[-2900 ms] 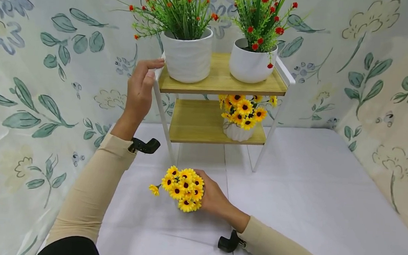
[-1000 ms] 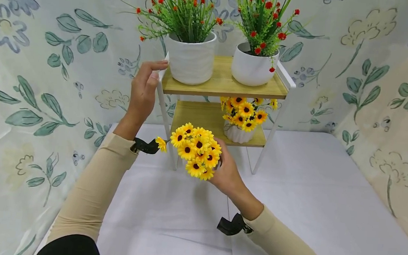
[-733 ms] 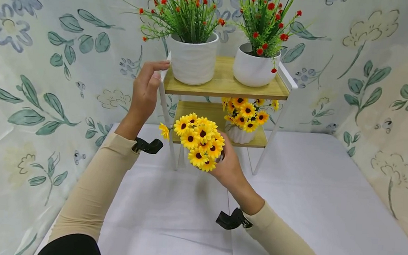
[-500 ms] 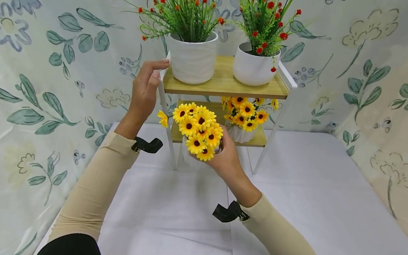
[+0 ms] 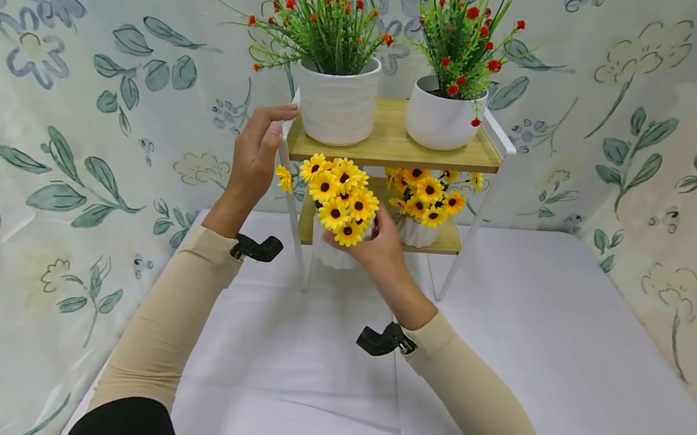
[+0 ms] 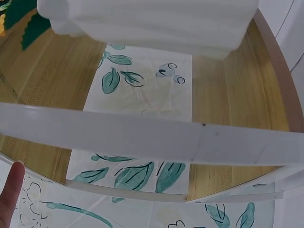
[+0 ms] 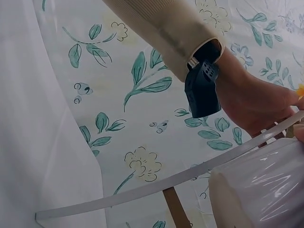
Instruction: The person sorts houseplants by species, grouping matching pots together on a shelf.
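In the head view, my right hand (image 5: 383,247) holds a white flowerpot (image 5: 335,251) of yellow artificial sunflowers (image 5: 341,193) by its right side. The pot is off the table, at the left front of the two-tier shelf's lower board (image 5: 307,225). The left wrist view shows the pot (image 6: 152,21) between the two wooden boards; whether it touches the lower one, I cannot tell. My left hand (image 5: 256,154) grips the shelf's upper left white side rail (image 5: 286,132). Part of the left hand (image 7: 259,102) shows behind the shelf frame in the right wrist view.
A second sunflower pot (image 5: 420,230) occupies the lower board's right side. On the upper board (image 5: 389,151) stand two white pots with red-flowered plants, a taller one (image 5: 338,109) left and a rounder one (image 5: 443,123) right. White cloth (image 5: 498,336) covers the table; floral fabric hangs behind.
My right hand has raised the sunflower pot from the table and carried it forward to the lower board's left front. My left hand has stayed at the shelf's rail.
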{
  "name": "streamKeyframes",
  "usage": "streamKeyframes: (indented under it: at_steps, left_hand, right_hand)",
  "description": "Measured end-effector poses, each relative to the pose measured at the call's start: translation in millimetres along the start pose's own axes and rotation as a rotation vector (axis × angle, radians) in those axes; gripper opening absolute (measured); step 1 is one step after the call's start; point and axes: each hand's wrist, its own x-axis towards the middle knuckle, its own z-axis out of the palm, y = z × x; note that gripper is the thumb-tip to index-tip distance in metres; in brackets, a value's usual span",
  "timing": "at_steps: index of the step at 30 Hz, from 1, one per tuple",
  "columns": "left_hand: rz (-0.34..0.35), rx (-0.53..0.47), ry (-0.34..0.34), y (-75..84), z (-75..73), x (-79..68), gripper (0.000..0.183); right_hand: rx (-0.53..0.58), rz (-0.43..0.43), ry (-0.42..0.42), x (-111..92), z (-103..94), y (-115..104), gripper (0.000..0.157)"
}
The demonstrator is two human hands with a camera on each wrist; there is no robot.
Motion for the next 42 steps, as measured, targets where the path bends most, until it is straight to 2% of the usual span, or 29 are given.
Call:
streamKeyframes:
  at_steps: [3, 5, 19, 28, 35, 42]
  left_hand:
    - [-0.015, -0.019, -0.003, 17.4, -2.5, -2.6, 0.046]
    - [-0.018, -0.022, -0.004, 21.7, -4.3, -3.8, 0.047]
    - [-0.002, -0.028, -0.031, 20.0, -4.9, -2.8, 0.048]
    - [0.001, -0.020, -0.034, 19.9, -5.3, -1.6, 0.047]
    - [0.029, -0.017, -0.046, 21.8, -5.9, -1.0, 0.047]
    - [0.019, -0.005, -0.046, 23.1, -6.6, -1.8, 0.047]
  right_hand:
    - [-0.001, 0.018, 0.011, 5, 1.6, 1, 0.081]
    - [-0.010, 0.034, 0.015, 9, 2.8, 2, 0.081]
    - [-0.052, 0.056, 0.048, 34, 6.7, 11, 0.088]
    - [-0.068, 0.003, 0.070, 49, 7.3, 18, 0.083]
    - [-0.106, 0.008, 0.081, 54, 7.9, 22, 0.082]
    - [-0.100, -0.007, 0.070, 58, 8.3, 25, 0.083]
